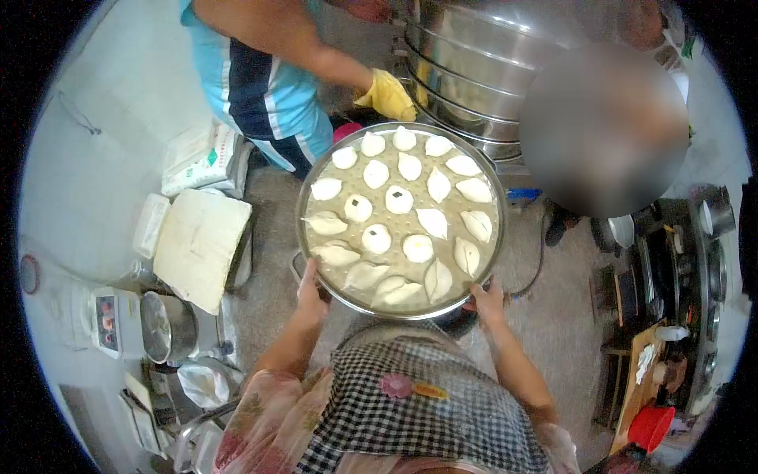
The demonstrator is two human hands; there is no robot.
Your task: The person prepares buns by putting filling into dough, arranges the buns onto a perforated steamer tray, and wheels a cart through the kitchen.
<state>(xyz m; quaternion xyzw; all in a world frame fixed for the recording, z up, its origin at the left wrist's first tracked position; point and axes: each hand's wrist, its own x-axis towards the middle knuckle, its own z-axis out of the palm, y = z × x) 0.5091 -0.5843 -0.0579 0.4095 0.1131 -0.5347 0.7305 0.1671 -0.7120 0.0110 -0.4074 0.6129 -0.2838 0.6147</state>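
A large round steamer tray point(355, 303) with a perforated base is held out in front of me in both hands. On it sit several white buns, some round, like the bun point(399, 199) with a dark square on top, and others pleated and leaf-shaped, like the leaf-shaped bun point(433, 222). My left hand point(313, 291) grips the tray's near-left rim by a side handle. At the near-right rim, my right hand point(487, 300) is closed on the edge, its fingertips partly hidden under the tray.
A co-worker's yellow-gloved hand point(388, 95) is beside tall stacked metal steamers point(466, 71) beyond the tray. Another person, blurred, stands at the right. A pale board point(201, 249), a pot point(167, 325) and a scale point(107, 320) are at left. A red basin point(652, 427) stands at lower right.
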